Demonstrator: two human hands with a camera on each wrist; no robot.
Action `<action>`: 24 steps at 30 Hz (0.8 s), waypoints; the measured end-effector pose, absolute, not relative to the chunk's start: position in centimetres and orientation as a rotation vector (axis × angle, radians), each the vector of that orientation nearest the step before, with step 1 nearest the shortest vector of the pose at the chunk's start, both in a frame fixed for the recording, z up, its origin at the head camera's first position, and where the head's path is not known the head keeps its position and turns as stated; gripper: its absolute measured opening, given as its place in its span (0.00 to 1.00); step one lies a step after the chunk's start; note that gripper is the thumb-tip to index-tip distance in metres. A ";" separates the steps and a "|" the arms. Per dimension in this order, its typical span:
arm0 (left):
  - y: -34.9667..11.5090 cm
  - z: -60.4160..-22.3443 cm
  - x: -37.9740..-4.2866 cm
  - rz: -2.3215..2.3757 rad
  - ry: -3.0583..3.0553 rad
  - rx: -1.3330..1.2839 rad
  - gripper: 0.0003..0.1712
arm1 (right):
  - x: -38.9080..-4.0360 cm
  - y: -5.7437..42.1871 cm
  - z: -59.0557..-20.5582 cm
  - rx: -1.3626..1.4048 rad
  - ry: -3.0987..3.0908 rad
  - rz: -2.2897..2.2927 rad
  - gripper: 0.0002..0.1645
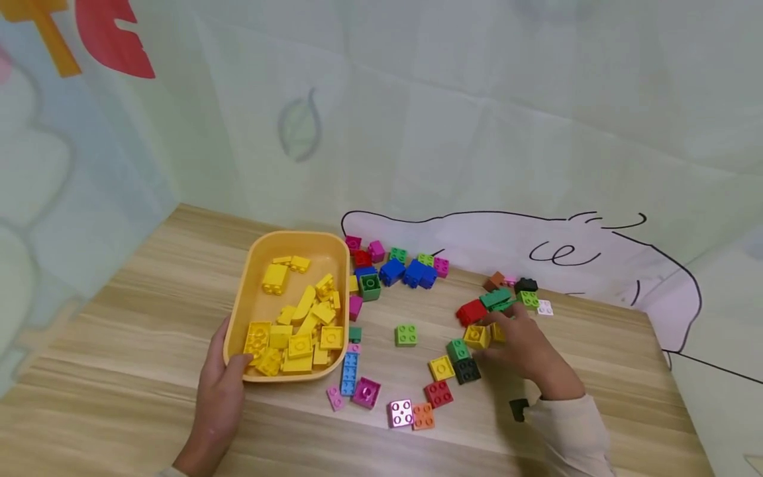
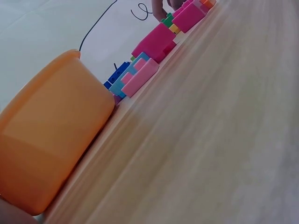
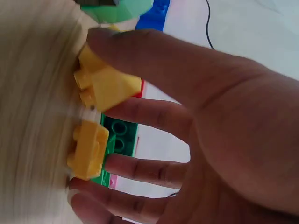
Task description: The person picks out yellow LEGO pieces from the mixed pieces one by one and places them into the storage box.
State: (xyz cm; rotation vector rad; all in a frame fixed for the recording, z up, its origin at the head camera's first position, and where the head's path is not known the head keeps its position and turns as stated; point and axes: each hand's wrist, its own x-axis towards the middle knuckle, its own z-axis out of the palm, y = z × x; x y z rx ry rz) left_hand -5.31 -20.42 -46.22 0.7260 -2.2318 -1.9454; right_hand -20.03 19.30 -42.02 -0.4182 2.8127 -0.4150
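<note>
My left hand [image 1: 219,391] grips the near left side of an orange plastic basin [image 1: 253,265], thumb over the rim and fingers outside it. Several yellow toy bricks [image 1: 300,345] lie inside the basin. In the left wrist view the outer wall of the basin [image 2: 56,126] fills the left side. Over the right part of the table, my right hand [image 1: 524,344] has its thumb and index finger about a yellow brick [image 3: 110,84], pinching it. A second yellow brick [image 3: 88,149] stands by the other fingertips, partly covered by the hand in the head view.
Between basin and right hand lie a lime brick [image 1: 406,335], a yellow brick [image 1: 442,368], a black brick [image 1: 467,371] and a red brick [image 1: 439,393]. Blue bricks [image 1: 392,271] line the back near the printed curtain [image 1: 477,132]. Green [image 1: 496,298] and red [image 1: 471,313] bricks sit beyond the right hand.
</note>
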 end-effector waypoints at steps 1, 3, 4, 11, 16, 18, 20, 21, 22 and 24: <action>-20.4 -46.2 -5.3 -1.946 -2.232 0.728 0.39 | -20.0 19.2 -42.1 -0.425 2.814 -0.407 0.30; -20.4 -46.3 -5.3 -1.945 -2.228 0.729 0.39 | -19.9 19.0 -42.1 -0.438 2.813 -0.393 0.29; -20.4 -46.3 -5.3 -1.946 -2.224 0.727 0.39 | -19.9 19.0 -42.1 -0.451 2.814 -0.385 0.28; -20.5 -46.2 -5.3 -1.938 -2.228 0.715 0.39 | -19.6 19.3 -42.0 -0.500 2.847 -0.344 0.16; -20.6 -46.1 -5.2 -1.946 -2.227 0.719 0.39 | -18.3 19.0 -40.0 -0.550 2.910 -0.388 0.17; -20.7 -46.1 -5.2 -1.934 -2.237 0.717 0.38 | -17.7 17.9 -38.7 -0.626 2.943 -0.454 0.20; -20.9 -46.1 -5.1 -1.922 -2.248 0.716 0.38 | -17.1 16.0 -37.6 -0.744 2.960 -0.534 0.19; -20.9 -46.1 -5.1 -1.925 -2.247 0.708 0.38 | -16.8 14.7 -37.1 -0.810 2.954 -0.570 0.18; -20.8 -46.1 -5.1 -1.935 -2.242 0.703 0.38 | -16.6 13.4 -36.8 -0.869 2.933 -0.607 0.16; -20.6 -46.2 -5.1 -1.959 -2.237 0.703 0.38 | -16.0 10.6 -36.3 -1.005 2.880 -0.644 0.14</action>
